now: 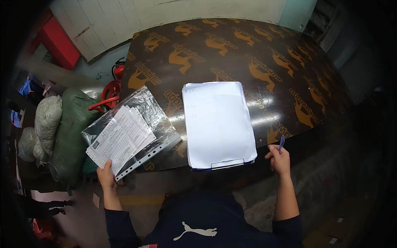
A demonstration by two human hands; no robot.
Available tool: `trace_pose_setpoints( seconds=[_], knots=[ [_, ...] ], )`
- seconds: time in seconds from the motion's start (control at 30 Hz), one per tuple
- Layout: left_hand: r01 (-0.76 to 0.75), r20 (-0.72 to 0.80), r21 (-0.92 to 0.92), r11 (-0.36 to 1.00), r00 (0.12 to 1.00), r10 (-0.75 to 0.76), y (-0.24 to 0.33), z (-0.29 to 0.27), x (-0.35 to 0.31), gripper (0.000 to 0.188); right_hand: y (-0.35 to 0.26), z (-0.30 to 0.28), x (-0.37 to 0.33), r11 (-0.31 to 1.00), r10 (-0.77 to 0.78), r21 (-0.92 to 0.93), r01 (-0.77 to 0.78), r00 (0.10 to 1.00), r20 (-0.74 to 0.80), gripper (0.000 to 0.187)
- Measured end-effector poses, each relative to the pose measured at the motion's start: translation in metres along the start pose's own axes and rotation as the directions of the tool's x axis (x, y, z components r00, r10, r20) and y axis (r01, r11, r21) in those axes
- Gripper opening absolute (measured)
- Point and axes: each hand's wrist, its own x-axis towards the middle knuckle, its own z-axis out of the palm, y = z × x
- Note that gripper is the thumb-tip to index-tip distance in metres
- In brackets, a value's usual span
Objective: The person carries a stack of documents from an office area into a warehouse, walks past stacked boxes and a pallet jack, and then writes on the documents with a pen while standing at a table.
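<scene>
My left hand (107, 177) is closed on the lower corner of a clear punched plastic sleeve (151, 108) at the table's left front edge. Several printed forms (118, 138) lie in or on the sleeve, fanned a little; I cannot tell which. A clipboard (231, 165) with a thick stack of white paper (219, 124) rests at the front of the table, its clip toward me. Faint handwriting marks the top sheet's left side. To the right of the clipboard, my right hand (280, 159) grips a blue pen (282, 143), which points upward, off the paper.
The dark table (231, 58) carries a repeated orange-brown print. Left of it stand a large green sack (72, 132), pale stuffed bags (48, 124), a red wheel-shaped part (109, 96) and a red fire extinguisher (119, 69). A pale panelled wall (111, 20) rises behind.
</scene>
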Motion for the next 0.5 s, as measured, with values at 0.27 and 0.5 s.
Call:
trace_pose_setpoints(
  seconds=[0.27,0.5],
  knots=[
    [0.006,0.012,0.149,0.989,1.000,-0.008,0.015,0.017,0.002,0.031,0.008,0.063,-0.018,0.796,0.193,0.491,-0.354,0.918,0.347,0.035],
    [0.022,0.077,0.269,0.963,0.996,-0.045,0.016,0.022,0.007,0.029,-0.024,0.048,-0.022,0.882,-0.207,0.471,0.015,0.910,0.359,0.041]
  ],
)
